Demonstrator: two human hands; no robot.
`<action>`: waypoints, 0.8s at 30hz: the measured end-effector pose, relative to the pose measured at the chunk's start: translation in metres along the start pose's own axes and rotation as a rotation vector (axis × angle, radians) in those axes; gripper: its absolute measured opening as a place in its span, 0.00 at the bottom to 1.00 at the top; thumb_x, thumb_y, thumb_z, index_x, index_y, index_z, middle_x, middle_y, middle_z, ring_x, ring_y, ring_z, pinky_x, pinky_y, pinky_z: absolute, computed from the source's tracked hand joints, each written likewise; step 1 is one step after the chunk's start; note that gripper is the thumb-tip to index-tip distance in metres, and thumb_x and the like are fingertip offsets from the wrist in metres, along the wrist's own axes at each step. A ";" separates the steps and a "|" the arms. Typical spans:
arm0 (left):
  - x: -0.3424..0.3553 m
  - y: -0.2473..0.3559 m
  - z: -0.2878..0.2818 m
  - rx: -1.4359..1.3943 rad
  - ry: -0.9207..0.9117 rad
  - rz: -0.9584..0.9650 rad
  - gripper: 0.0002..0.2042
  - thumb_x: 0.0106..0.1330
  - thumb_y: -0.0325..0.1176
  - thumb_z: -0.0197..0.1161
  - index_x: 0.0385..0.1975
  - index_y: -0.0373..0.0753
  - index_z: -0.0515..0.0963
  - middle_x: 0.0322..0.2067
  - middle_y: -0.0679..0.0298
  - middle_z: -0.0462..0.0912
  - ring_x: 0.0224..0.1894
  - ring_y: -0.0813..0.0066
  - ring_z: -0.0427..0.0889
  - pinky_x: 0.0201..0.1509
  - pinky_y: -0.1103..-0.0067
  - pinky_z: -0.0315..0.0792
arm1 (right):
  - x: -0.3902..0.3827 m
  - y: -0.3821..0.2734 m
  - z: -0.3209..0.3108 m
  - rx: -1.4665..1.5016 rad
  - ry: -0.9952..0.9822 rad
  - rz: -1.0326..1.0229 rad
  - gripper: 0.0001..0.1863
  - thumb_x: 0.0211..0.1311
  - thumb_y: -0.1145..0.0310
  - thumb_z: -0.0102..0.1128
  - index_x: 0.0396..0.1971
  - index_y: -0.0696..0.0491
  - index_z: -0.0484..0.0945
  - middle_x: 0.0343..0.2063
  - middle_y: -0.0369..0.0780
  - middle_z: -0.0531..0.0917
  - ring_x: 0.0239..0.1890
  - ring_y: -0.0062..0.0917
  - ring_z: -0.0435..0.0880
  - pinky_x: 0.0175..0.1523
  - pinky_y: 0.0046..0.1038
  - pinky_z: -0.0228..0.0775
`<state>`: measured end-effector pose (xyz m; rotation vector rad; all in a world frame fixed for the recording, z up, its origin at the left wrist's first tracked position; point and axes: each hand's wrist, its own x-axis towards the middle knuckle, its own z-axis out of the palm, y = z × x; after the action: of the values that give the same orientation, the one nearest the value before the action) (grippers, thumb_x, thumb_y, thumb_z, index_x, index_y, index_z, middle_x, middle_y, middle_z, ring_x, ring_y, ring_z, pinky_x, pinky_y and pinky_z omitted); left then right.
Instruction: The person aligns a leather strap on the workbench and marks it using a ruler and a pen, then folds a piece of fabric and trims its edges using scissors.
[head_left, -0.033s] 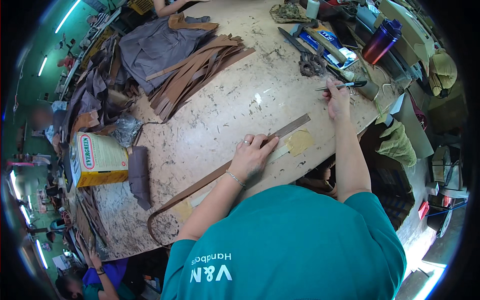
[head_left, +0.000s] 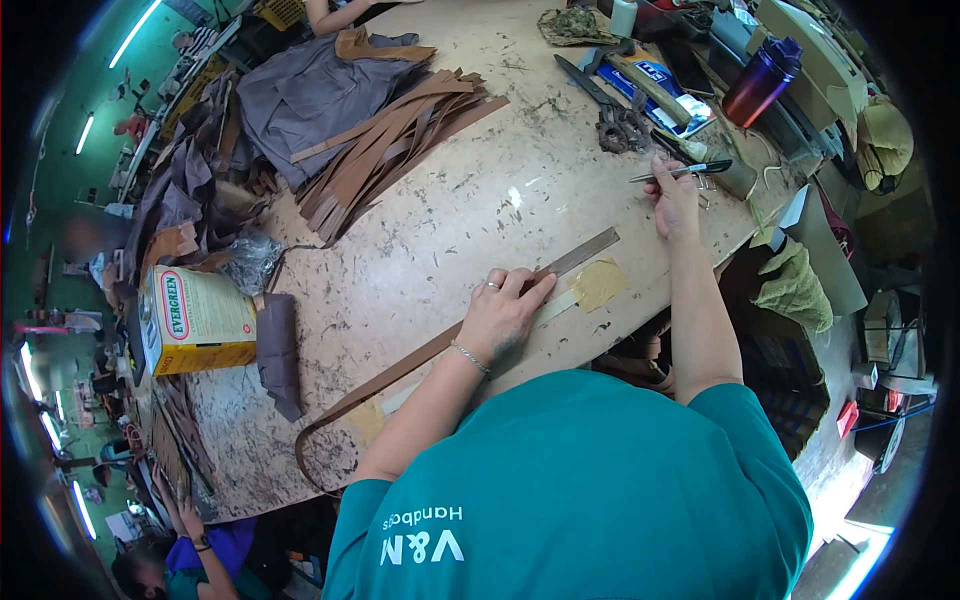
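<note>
A long brown leather strip [head_left: 400, 375] runs diagonally across the worktable [head_left: 450, 200]; its near left end curls over at the table's edge. My left hand [head_left: 505, 310] lies on the strip near its upper end, fingers bent and pressing it to the tabletop. In my right hand [head_left: 675, 200], raised over the right side of the table, is a slim pen [head_left: 712, 167] with a silver tip and a black end, pinched between thumb and fingers. A yellowish tape patch [head_left: 598, 285] and a pale flat strip [head_left: 553, 308] lie beside the leather.
A pile of brown strips [head_left: 390, 150] and dark leather [head_left: 320, 95] covers the back left. To the left stand a yellow-white tin [head_left: 200, 320] and a dark roll [head_left: 279, 355]. Scissors [head_left: 610, 115], a hammer [head_left: 650, 90] and a bottle [head_left: 762, 82] are at back right. Other people work nearby.
</note>
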<state>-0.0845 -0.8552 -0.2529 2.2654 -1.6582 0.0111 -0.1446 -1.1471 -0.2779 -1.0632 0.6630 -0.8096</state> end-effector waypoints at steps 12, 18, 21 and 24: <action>0.005 0.005 -0.002 -0.025 0.003 0.000 0.21 0.47 0.26 0.52 0.45 0.48 0.71 0.38 0.63 0.68 0.39 0.64 0.68 0.37 0.71 0.67 | -0.007 0.001 0.001 -0.138 -0.047 -0.063 0.13 0.51 0.60 0.60 0.22 0.49 0.65 0.17 0.29 0.71 0.16 0.12 0.70 0.21 0.13 0.59; 0.007 0.007 0.000 -0.033 0.026 0.005 0.20 0.48 0.25 0.53 0.44 0.48 0.72 0.36 0.63 0.70 0.38 0.63 0.68 0.34 0.71 0.66 | 0.000 -0.033 -0.027 -0.043 0.038 -0.026 0.14 0.55 0.56 0.53 0.21 0.52 0.69 0.16 0.34 0.73 0.17 0.15 0.70 0.22 0.15 0.60; 0.004 0.007 0.001 -0.048 0.062 0.007 0.20 0.47 0.24 0.53 0.43 0.47 0.73 0.35 0.64 0.71 0.37 0.63 0.68 0.33 0.71 0.65 | 0.009 -0.088 -0.063 -0.286 0.143 -0.102 0.17 0.54 0.55 0.54 0.22 0.55 0.69 0.17 0.38 0.75 0.20 0.21 0.73 0.25 0.20 0.64; 0.002 0.004 -0.001 -0.008 0.035 -0.018 0.21 0.49 0.27 0.53 0.46 0.48 0.70 0.36 0.65 0.70 0.37 0.64 0.69 0.33 0.69 0.67 | 0.023 -0.133 -0.097 -1.077 0.368 -0.382 0.20 0.52 0.52 0.54 0.24 0.58 0.69 0.22 0.46 0.77 0.26 0.35 0.77 0.32 0.31 0.68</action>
<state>-0.0876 -0.8575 -0.2506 2.2612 -1.6174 0.0404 -0.2424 -1.2484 -0.1901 -2.0815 1.3009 -1.0026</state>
